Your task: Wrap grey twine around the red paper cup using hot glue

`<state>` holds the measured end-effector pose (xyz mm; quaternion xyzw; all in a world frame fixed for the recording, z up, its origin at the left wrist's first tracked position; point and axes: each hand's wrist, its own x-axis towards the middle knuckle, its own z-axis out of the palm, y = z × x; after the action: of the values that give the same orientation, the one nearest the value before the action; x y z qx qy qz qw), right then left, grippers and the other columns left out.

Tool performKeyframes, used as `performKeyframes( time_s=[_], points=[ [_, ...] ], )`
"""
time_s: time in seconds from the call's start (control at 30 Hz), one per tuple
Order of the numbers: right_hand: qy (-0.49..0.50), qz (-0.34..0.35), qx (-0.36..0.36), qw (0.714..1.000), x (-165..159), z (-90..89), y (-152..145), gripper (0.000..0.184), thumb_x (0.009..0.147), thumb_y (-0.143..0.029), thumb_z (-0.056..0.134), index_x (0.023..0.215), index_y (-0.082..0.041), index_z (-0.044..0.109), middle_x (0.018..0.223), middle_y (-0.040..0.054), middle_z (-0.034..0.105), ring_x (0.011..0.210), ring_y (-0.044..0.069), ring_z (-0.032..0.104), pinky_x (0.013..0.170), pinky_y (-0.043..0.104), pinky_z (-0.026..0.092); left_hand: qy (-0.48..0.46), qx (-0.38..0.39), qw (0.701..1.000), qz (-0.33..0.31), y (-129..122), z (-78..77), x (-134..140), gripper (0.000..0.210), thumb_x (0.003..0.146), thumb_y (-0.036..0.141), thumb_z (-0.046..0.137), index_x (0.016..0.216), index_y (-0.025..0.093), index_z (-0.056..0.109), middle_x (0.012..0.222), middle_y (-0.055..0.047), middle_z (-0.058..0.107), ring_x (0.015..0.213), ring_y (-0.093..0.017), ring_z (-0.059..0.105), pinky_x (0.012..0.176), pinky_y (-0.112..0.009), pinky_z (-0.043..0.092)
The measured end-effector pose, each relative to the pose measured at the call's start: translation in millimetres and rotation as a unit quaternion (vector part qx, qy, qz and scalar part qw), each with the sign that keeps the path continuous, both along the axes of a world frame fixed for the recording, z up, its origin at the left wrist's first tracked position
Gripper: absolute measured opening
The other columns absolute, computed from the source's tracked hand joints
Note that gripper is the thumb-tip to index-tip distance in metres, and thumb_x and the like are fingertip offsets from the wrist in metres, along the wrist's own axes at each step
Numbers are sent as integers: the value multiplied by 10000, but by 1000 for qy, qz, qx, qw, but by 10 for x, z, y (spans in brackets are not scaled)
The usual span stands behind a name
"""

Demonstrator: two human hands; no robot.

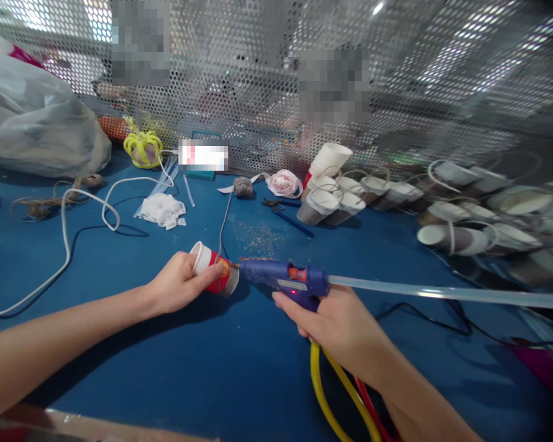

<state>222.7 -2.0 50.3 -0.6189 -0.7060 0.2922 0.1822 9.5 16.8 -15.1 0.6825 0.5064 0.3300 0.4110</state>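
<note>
My left hand [177, 283] is wrapped round a red and white paper cup [215, 283], which lies tilted with its white mouth toward the left. Grey cord is wound at the cup's base, and a strand runs up from it to a small ball of grey yarn [243, 187]. In my right hand [327, 316] is a blue hot glue gun [281, 279] with a small red light lit. Its nozzle points left and meets, or nearly meets, the cup near the wound cord. A long clear glue stick [442, 293] sticks out of the gun's back.
Several cord-wrapped cups with handles [322, 202] stand at the back and right. Pliers [288, 218], a pink ribbon roll [284, 183], white scraps [162, 210] and a white cable [67, 245] lie about. A perforated metal screen [249, 92] rises behind; yellow tubing [317, 380] hangs below my right hand.
</note>
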Motion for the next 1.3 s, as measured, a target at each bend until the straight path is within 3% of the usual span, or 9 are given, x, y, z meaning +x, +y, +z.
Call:
performKeyframes(
  time_s=[0.17, 0.37, 0.6, 0.93, 1.07, 1.17, 1.3],
  points=[
    [-4, 0, -8, 1000, -21, -25, 31, 327, 727, -331, 530, 437, -223, 424, 336, -40, 472, 312, 118, 481, 360, 219, 423, -5, 2, 1000, 0, 2, -14, -1, 422, 785, 471, 452, 623, 111, 602, 517, 2, 516, 484, -94, 430, 451, -189, 355],
    [11, 8, -3, 1000, -12, 8, -70, 278, 741, -325, 514, 487, -221, 478, 370, -41, 492, 342, 124, 513, 368, 214, 439, -53, -28, 998, -20, 26, 11, 13, 413, 802, 460, 434, 708, 104, 623, 600, -16, 562, 541, -106, 463, 514, -203, 387],
    [-23, 38, 60, 997, 55, -66, -39, 307, 728, -374, 539, 467, -227, 474, 355, -28, 501, 328, 136, 501, 364, 243, 411, -48, -32, 998, -12, 41, -26, 4, 430, 798, 476, 435, 636, 104, 578, 556, 14, 493, 517, -85, 407, 485, -188, 338],
    [-53, 69, 111, 990, 76, -67, -61, 255, 727, -366, 532, 507, -236, 522, 376, -6, 503, 506, 197, 588, 443, 274, 425, -74, -50, 996, -11, 58, -18, 7, 423, 790, 477, 453, 674, 98, 601, 579, -2, 537, 523, -92, 435, 499, -193, 352],
    [-42, 58, 87, 994, 51, -53, -64, 257, 724, -360, 540, 504, -232, 509, 367, -10, 501, 443, 182, 560, 421, 272, 415, -88, -53, 995, -18, 57, 0, 15, 407, 793, 464, 451, 706, 101, 614, 614, -8, 563, 546, -97, 458, 520, -193, 369],
    [-16, 18, 40, 999, 3, -30, -42, 307, 714, -353, 551, 453, -230, 445, 347, -18, 482, 343, 146, 496, 371, 257, 392, -68, -36, 997, -17, 42, 9, 19, 407, 794, 462, 445, 634, 111, 573, 562, 18, 492, 510, -82, 402, 476, -184, 328],
    [33, -30, -28, 999, -6, 6, 6, 245, 695, -341, 574, 517, -214, 466, 357, -33, 475, 318, 118, 464, 370, 236, 392, -44, -2, 999, -30, 10, 2, 9, 421, 804, 456, 426, 554, 125, 496, 513, 39, 379, 484, -70, 325, 450, -187, 282]
  ],
)
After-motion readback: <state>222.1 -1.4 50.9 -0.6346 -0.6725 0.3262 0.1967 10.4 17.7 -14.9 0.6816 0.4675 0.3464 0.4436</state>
